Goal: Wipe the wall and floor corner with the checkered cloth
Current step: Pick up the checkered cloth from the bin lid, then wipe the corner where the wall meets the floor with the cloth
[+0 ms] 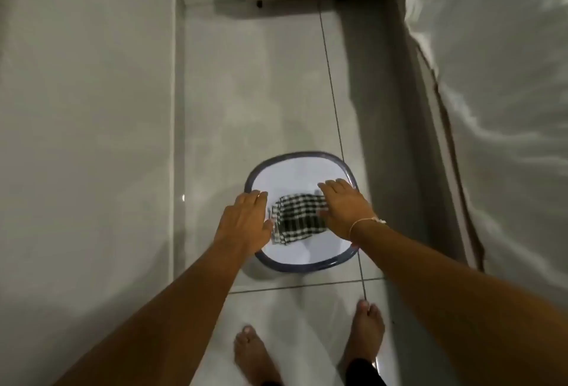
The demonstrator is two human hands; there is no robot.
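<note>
1. Checkered cloth [298,216] lies folded in the basin [276,265] on the floor.
2. Left hand [246,219] and right hand [345,205] hover spread, seemingly empty.
3. Pinch all layers together before lifting.

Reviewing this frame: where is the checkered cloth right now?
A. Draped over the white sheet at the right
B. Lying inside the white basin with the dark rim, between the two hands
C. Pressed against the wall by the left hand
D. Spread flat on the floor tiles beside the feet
B: the checkered cloth lies folded in the basin, with the left hand and right hand open on either side.
</note>
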